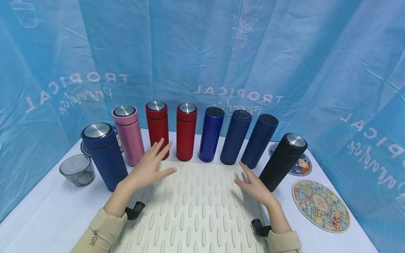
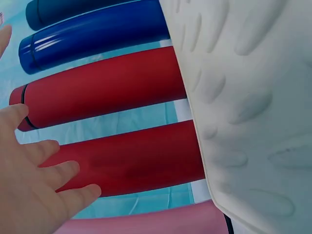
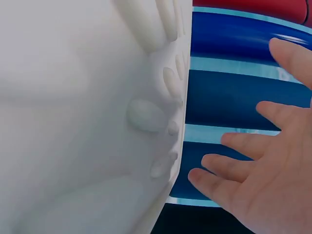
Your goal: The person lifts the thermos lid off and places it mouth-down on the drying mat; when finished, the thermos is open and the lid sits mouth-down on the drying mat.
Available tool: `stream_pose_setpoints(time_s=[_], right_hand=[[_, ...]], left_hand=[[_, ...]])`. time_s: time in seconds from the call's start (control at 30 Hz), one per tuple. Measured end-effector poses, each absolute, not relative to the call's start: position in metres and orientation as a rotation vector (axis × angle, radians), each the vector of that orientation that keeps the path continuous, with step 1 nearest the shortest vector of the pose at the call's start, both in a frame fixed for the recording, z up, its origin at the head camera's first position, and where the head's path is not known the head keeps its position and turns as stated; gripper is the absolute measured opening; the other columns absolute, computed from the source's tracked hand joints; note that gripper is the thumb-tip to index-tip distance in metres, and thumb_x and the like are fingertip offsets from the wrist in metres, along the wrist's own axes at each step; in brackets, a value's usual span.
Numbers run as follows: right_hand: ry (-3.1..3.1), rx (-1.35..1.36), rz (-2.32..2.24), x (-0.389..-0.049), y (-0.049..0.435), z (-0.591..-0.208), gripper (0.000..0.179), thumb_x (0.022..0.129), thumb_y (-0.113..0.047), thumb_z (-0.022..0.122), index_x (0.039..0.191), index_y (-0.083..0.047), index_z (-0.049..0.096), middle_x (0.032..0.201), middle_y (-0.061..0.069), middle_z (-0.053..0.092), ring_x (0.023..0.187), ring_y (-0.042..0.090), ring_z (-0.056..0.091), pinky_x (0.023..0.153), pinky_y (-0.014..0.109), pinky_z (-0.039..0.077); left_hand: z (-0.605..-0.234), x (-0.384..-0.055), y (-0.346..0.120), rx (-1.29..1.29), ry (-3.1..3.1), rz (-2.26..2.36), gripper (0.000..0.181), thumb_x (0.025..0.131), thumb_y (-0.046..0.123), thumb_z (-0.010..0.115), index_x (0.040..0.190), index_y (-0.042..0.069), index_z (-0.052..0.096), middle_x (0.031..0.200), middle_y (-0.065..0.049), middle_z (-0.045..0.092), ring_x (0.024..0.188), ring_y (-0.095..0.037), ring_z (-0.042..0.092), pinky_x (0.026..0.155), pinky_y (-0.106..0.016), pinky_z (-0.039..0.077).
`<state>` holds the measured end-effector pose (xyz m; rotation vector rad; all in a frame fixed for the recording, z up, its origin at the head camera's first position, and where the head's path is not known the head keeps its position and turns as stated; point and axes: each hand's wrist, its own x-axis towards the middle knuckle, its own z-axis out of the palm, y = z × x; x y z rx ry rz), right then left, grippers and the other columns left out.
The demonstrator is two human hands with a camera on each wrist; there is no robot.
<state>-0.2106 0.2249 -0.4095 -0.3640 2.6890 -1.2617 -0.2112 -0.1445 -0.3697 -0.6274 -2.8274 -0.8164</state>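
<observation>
My left hand [image 1: 147, 170] hovers with spread fingers over the left part of a cream textured mat [image 1: 196, 203], holding nothing. Nearest to it stand a pink thermos flask [image 1: 129, 140] and a red flask with a steel-topped lid [image 1: 157, 123]. On the other side, my right hand [image 1: 254, 186] is spread over the mat's right edge, also holding nothing. Close to it are a black flask [image 1: 281, 161] and a dark blue flask [image 1: 259, 140]. Both wrist views show straight fingers apart from each other, with the left hand [image 2: 34, 180] partly covering the red flask [image 2: 131, 158].
More flasks complete the arc: a second red one [image 1: 186, 133], a shiny blue one [image 1: 211, 135], a dark blue one [image 1: 235, 137] and a wide navy one [image 1: 105, 158]. A grey glass bowl [image 1: 77, 170] stands left. Round patterned coasters [image 1: 321, 207] lie right. Blue curtains [image 1: 196, 63] enclose the table.
</observation>
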Motion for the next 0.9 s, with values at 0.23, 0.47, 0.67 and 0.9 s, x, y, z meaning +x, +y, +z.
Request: stream_pose_setpoints(time_s=[0.23, 0.47, 0.67, 0.9], right_hand=[[2.639, -0.301, -1.27, -0.211, 0.228, -0.414, 0.072, 0.093, -0.032, 0.054, 0.149, -0.018, 0.011, 0.155, 0.01, 0.007, 0.141, 0.031, 0.003, 0.108, 0.059, 0.009], [2.64, -0.263, -1.257, -0.214, 0.234, -0.42, 0.073, 0.092, -0.033, 0.055, 0.149, -0.015, 0.013, 0.155, 0.011, 0.008, 0.141, 0.033, 0.0, 0.108, 0.06, 0.007], [2.705, -0.225, -1.151, -0.213, 0.235, -0.422, 0.07, 0.091, -0.033, 0.055, 0.146, -0.006, 0.022, 0.153, 0.019, 0.01, 0.14, 0.037, 0.005, 0.108, 0.059, 0.011], [2.784, -0.242, -0.919, -0.21, 0.233, -0.421, 0.06, 0.091, -0.031, 0.056, 0.136, 0.004, 0.04, 0.146, 0.028, 0.024, 0.137, 0.044, 0.009, 0.107, 0.06, 0.012]], left_hand=[[-0.364, -0.21, -0.147, -0.563, -2.768, -1.074, 0.085, 0.083, 0.048, 0.062, 0.149, 0.027, 0.011, 0.155, -0.006, 0.006, 0.14, -0.035, 0.012, 0.099, -0.064, 0.027], [-0.36, -0.209, -0.147, -0.512, -2.703, -1.188, 0.08, 0.085, 0.048, 0.06, 0.148, 0.029, 0.014, 0.153, -0.007, 0.017, 0.139, -0.032, 0.016, 0.098, -0.062, 0.031], [-0.36, -0.209, -0.143, -0.5, -2.636, -1.235, 0.067, 0.087, 0.039, 0.06, 0.145, 0.021, 0.03, 0.144, -0.01, 0.036, 0.13, -0.03, 0.034, 0.091, -0.056, 0.042], [-0.351, -0.198, -0.14, -0.554, -2.551, -1.227, 0.057, 0.088, 0.029, 0.061, 0.139, 0.015, 0.04, 0.136, -0.009, 0.045, 0.122, -0.03, 0.043, 0.087, -0.051, 0.047]])
